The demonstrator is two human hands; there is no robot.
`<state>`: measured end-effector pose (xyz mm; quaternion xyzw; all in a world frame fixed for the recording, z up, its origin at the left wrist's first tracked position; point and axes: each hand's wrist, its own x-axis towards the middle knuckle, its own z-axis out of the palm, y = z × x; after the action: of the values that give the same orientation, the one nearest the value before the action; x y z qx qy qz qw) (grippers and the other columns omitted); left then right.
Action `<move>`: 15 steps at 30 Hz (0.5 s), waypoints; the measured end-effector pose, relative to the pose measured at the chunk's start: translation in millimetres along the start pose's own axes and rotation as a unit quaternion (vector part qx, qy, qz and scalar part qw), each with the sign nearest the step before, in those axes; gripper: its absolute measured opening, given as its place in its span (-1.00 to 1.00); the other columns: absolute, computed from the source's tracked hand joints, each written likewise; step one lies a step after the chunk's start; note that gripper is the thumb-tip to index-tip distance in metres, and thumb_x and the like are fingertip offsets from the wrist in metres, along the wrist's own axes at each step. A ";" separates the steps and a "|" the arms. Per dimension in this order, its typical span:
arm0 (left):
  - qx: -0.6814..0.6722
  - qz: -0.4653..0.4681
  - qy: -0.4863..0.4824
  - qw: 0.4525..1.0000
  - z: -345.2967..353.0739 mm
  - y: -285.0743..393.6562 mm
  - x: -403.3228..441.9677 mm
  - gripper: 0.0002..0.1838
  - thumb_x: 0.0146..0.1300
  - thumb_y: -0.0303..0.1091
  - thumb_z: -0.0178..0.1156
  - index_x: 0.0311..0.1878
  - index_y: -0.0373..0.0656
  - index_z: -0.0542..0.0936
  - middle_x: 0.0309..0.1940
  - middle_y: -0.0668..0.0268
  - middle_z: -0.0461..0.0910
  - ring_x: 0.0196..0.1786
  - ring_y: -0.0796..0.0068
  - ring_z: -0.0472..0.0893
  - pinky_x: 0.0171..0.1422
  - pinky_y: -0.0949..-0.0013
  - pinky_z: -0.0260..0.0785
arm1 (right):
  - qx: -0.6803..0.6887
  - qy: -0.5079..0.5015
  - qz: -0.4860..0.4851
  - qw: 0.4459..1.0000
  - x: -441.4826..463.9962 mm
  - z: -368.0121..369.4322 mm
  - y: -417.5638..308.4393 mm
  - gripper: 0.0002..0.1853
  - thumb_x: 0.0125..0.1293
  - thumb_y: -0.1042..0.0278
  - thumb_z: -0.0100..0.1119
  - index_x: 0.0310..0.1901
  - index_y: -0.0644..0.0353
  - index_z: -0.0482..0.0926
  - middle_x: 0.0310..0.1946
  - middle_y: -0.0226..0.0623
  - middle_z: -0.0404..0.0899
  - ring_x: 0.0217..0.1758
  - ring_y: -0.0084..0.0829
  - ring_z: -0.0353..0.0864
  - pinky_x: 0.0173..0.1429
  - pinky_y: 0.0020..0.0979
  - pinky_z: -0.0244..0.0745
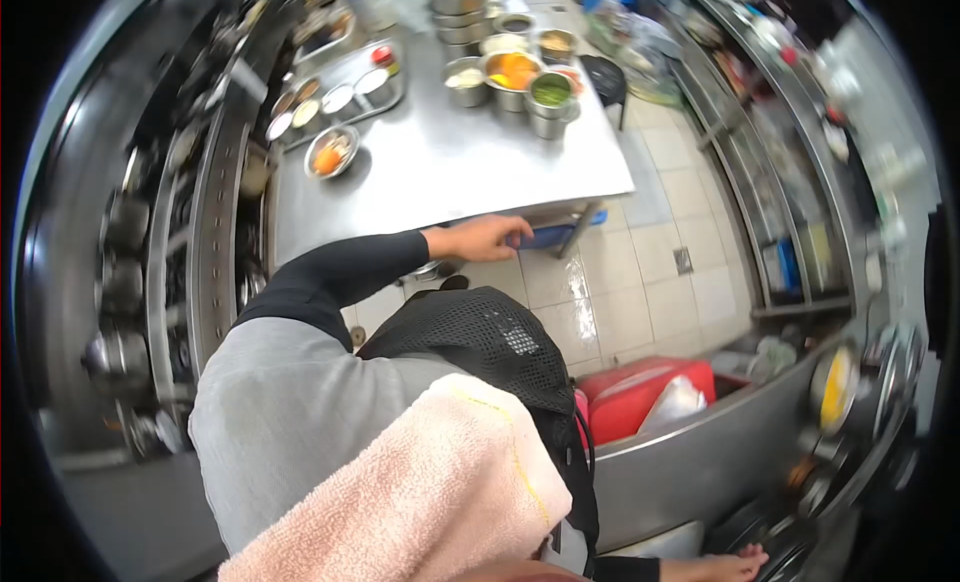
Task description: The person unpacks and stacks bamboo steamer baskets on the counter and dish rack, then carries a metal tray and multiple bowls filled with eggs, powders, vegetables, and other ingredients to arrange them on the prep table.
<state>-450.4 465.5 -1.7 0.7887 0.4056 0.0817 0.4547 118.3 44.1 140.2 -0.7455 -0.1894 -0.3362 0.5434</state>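
My left hand [485,239], at the end of a black sleeve, hangs in the air just off the front edge of the steel table [430,187]. Its fingers are loosely bent and apart, and nothing shows in them. Down at the lower right, my right hand [728,567] reaches out beside dark round pans [785,560]. Its fingers look curled together; what they hold, if anything, is too small to tell. A pink towel [400,482] lies over the front of my grey shirt, next to a black mesh cap or cloth [470,332].
On the table, a bowl with orange food [328,154], a tray of small containers [372,107] and several metal pots [513,72] stand. Shelves line both sides. A red item [640,387] sits behind a steel counter edge; a black stool [604,79] stands beyond the table.
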 end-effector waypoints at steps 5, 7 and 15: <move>-0.097 -0.030 0.154 0.983 0.0 -81.3 -79.2 -0.66 0.22 -0.40 0.26 0.06 -0.21 0.53 -0.15 0.26 0.60 -0.27 0.52 0.64 -0.17 0.42 0.49 | 0.091 -0.343 0.031 0.934 -134.9 155.3 -43.0 -0.78 0.42 0.33 0.20 -0.07 0.31 0.49 -0.23 -0.19 0.67 -0.34 -0.41 0.62 -0.25 -0.45 0.57; -0.153 -0.074 0.276 0.946 -11.3 -117.0 -118.4 -0.73 0.25 -0.36 0.27 -0.02 -0.21 0.58 -0.29 0.33 0.64 -0.36 0.62 0.60 -0.26 0.47 0.45 | 0.181 -0.444 0.136 0.867 -214.4 214.6 -87.8 -0.80 0.42 0.33 0.18 -0.08 0.28 0.53 -0.25 -0.25 0.66 -0.31 -0.47 0.61 -0.21 -0.49 0.55; -0.004 -0.076 0.639 0.765 -228.3 -223.3 -228.9 -0.81 0.22 -0.32 0.35 -0.19 -0.23 0.64 -0.46 0.39 0.54 -0.44 0.65 0.45 -0.33 0.53 0.34 | 0.154 -0.808 -0.089 0.561 -445.4 280.7 -371.6 -0.79 0.36 0.38 0.20 -0.07 0.31 0.55 -0.18 -0.16 0.65 -0.13 -0.34 0.66 -0.04 -0.35 0.55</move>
<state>-840.9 508.2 9.0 0.5188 0.6605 0.5338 0.0980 -352.2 469.7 27.6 -0.5898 -0.6636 0.3948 0.2366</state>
